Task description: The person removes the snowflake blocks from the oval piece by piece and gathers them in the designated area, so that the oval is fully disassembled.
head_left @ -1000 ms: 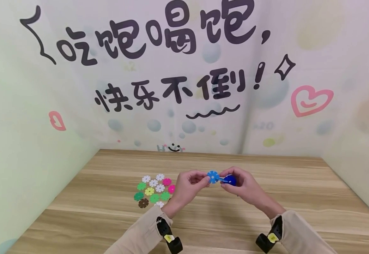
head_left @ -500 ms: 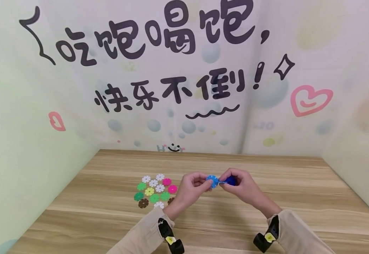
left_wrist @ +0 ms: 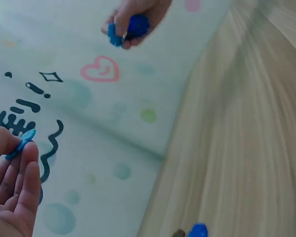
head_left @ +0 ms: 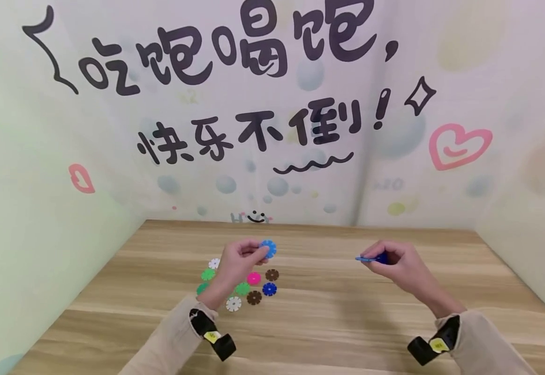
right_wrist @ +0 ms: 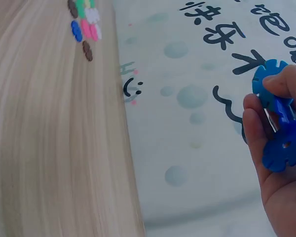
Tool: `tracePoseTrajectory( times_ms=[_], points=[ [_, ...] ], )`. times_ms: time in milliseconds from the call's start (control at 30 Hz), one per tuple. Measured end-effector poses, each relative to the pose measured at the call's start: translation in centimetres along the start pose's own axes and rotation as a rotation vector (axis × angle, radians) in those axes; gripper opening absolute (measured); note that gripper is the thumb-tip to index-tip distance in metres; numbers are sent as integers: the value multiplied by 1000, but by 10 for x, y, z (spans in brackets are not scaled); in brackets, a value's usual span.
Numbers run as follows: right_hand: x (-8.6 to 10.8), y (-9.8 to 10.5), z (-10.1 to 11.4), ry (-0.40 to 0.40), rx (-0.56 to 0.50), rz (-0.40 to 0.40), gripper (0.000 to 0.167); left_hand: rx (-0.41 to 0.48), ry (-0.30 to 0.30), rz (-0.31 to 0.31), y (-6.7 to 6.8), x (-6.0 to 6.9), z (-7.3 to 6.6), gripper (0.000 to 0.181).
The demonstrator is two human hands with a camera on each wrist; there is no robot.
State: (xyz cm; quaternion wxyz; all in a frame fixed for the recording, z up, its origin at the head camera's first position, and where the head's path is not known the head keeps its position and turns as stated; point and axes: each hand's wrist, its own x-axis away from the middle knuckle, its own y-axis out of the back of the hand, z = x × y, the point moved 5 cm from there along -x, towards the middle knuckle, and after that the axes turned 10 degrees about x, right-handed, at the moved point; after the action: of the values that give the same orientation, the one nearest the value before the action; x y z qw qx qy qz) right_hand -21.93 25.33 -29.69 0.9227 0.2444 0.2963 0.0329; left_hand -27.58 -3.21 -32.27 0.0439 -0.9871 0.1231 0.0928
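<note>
My left hand (head_left: 237, 263) pinches a light blue notched disc (head_left: 269, 249) between thumb and fingers, above the left part of the table. Well off to the right, my right hand (head_left: 404, 265) holds several joined notched discs. In the right wrist view these include a light blue disc (right_wrist: 265, 79) under the thumb and a dark blue disc (right_wrist: 283, 154) near the palm. A further blue piece (right_wrist: 284, 112) links them, partly hidden by the fingers. Both hands are raised off the tabletop, and their discs are apart from each other.
Loose notched discs lie on the wooden table (head_left: 319, 333), partly behind my left hand: a pink disc (head_left: 254, 278), a dark blue disc (head_left: 270, 289), a brown disc (head_left: 254, 297), a white disc (head_left: 233, 304) and others. A printed cloth wall (head_left: 300, 198) stands behind the table.
My hands have moved apart from their close position. The left went left over the loose discs with the single light blue disc; the right went right with the joined discs.
</note>
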Motion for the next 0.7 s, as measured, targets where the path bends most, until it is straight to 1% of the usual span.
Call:
tracePoseTrajectory(
  times_ms=[67, 133, 200, 300, 400, 467, 633, 700],
  points=[
    [1, 2, 0, 13, 19, 31, 14, -34, 14, 52, 5, 0, 3, 24],
    [2, 0, 1, 26, 22, 47, 15, -68, 22, 119, 5, 1, 9, 27],
    [3, -3, 1, 35, 20, 55, 15, -92, 34, 162, 5, 2, 16, 27],
    [5, -7, 0, 27, 7, 64, 14, -127, 55, 203, 5, 3, 28, 24],
    [6, -10, -1, 25, -7, 74, 13, -214, 62, 249, 5, 3, 39, 22],
    [7, -12, -1, 26, -16, 86, 13, -290, 54, 282, 4, 4, 45, 20],
    [8, -15, -1, 39, -24, 110, 11, -422, 35, 365, 3, 5, 55, 13],
    [8, -16, -1, 38, -25, 115, 11, -457, 42, 389, 3, 7, 58, 11]
  ],
)
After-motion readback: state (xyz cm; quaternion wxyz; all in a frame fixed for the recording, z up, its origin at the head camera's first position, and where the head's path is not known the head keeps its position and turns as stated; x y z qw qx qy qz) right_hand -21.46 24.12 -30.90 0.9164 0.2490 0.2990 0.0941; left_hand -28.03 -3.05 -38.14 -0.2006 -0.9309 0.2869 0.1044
